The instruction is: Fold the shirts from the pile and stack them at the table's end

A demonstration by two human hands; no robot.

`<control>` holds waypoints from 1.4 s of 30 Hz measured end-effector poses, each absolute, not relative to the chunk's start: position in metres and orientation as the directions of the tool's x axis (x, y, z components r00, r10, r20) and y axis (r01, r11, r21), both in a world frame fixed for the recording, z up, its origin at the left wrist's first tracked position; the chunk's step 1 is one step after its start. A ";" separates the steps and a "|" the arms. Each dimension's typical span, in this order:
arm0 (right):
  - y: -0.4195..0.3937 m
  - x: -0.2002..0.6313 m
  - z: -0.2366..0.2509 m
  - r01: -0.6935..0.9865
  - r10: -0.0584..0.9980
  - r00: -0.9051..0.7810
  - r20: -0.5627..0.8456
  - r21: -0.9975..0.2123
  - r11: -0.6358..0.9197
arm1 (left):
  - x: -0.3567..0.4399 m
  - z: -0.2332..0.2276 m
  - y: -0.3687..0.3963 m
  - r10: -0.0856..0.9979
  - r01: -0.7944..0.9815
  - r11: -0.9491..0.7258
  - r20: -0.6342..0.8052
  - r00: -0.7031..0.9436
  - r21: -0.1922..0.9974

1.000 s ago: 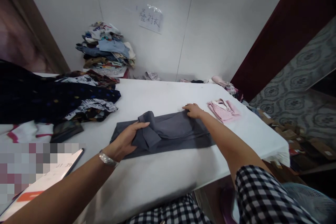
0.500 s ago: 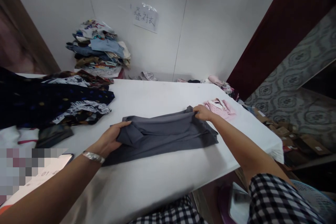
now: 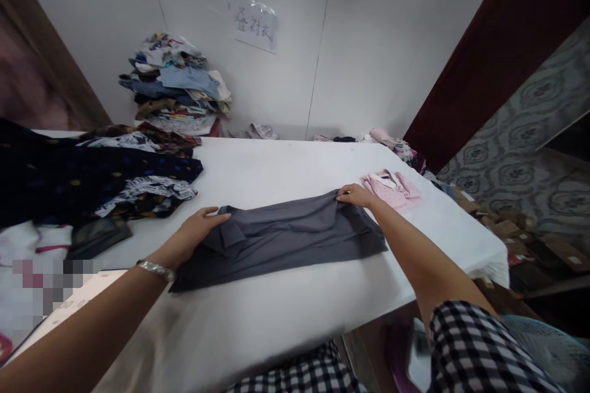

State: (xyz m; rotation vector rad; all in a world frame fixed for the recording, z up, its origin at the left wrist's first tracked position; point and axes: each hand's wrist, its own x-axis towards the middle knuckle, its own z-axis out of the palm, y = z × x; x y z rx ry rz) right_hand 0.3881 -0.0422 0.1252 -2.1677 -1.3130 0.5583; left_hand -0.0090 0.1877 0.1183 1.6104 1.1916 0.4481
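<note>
A dark grey shirt [image 3: 286,230], folded into a long, wrinkled strip, lies across the white table. At its upper left corner, my left hand [image 3: 196,230] rests with fingers stretched out and a little apart on the fabric; a silvery bracelet is on that wrist. My right hand [image 3: 356,195] pinches the upper right edge of the shirt between thumb and fingers. Just beyond my right hand sits a folded pink garment [image 3: 391,190] with a white collar.
A tall pile of clothes [image 3: 179,86] stands against the wall under a paper sign [image 3: 255,27]. Dark patterned clothes [image 3: 101,172] heap at the left. A lit screen [image 3: 74,301] lies near my left forearm. The white table [image 3: 286,166] drops off at the right.
The grey shirt has flattened, its left end spreading out on the table. My left hand has loosened and shifted slightly left; my right hand still pinches the upper edge.
</note>
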 end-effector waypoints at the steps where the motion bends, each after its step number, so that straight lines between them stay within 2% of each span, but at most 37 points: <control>1: -0.043 0.389 0.122 0.628 0.900 0.431 -0.061 -0.696 -0.347 | -0.011 0.117 0.190 0.885 0.576 -0.101 -0.192 0.425 0.811; 3: -0.047 0.391 0.116 0.542 0.900 0.436 -0.024 -0.791 -0.284 | -0.015 0.118 0.189 0.893 0.701 -0.310 -0.056 0.447 0.643; 7: -0.052 0.395 0.112 0.453 0.854 0.521 0.017 -0.853 -0.259 | -0.020 0.126 0.163 0.827 0.724 -0.549 0.148 0.542 0.417; 11: -0.052 0.392 0.116 0.405 0.826 0.564 0.000 -0.871 -0.277 | -0.014 0.127 0.130 0.739 0.689 -0.669 0.157 0.655 0.280; 14: -0.053 0.387 0.118 0.385 0.794 0.609 0.001 -0.875 -0.295 | -0.013 0.119 0.129 0.754 0.701 -0.645 0.106 0.648 0.304; 16: -0.054 0.386 0.116 0.380 0.777 0.630 0.004 -0.873 -0.304 | -0.016 0.117 0.139 0.806 0.708 -0.550 0.059 0.589 0.443; 17: -0.055 0.385 0.115 0.380 0.771 0.637 0.009 -0.874 -0.303 | -0.019 0.119 0.146 0.838 0.679 -0.452 0.015 0.546 0.579; 19: -0.057 0.387 0.113 0.383 0.760 0.649 0.030 -0.876 -0.292 | -0.025 0.127 0.158 0.873 0.501 -0.163 -0.112 0.474 0.850; 21: -0.060 0.389 0.111 0.390 0.745 0.664 0.057 -0.877 -0.281 | -0.032 0.139 0.167 0.858 0.277 0.078 -0.206 0.471 0.958; 24: -0.062 0.393 0.111 0.393 0.714 0.695 0.085 -0.876 -0.278 | -0.041 0.150 0.172 0.808 0.111 0.282 -0.298 0.509 0.953; 27: -0.061 0.396 0.110 0.380 0.674 0.736 0.066 -0.864 -0.330 | -0.046 0.143 0.171 0.697 0.055 0.572 -0.520 0.493 0.819; 30: -0.059 0.398 0.104 0.363 0.644 0.763 0.044 -0.854 -0.373 | -0.049 0.132 0.172 0.673 0.078 0.640 -0.606 0.425 0.765; 34: -0.060 0.403 0.096 0.345 0.637 0.770 0.049 -0.871 -0.350 | -0.051 0.129 0.174 0.768 0.086 0.538 -0.529 0.360 0.839; 36: -0.061 0.405 0.093 0.325 0.636 0.769 0.072 -0.900 -0.290 | -0.050 0.127 0.174 0.858 0.122 0.411 -0.429 0.283 0.903; 38: -0.062 0.406 0.090 0.283 0.641 0.763 0.080 -0.933 -0.221 | -0.049 0.122 0.174 0.947 0.268 0.169 -0.232 0.224 0.949; 39: -0.063 0.407 0.089 0.265 0.647 0.759 0.076 -0.943 -0.200 | -0.049 0.118 0.174 0.966 0.361 0.011 -0.102 0.236 0.933; 41: -0.064 0.407 0.087 0.253 0.656 0.752 0.063 -0.947 -0.198 | -0.049 0.110 0.175 0.936 0.499 -0.267 0.100 0.337 0.824; 42: -0.065 0.406 0.086 0.254 0.660 0.749 0.058 -0.945 -0.205 | -0.049 0.107 0.176 0.908 0.535 -0.353 0.143 0.395 0.767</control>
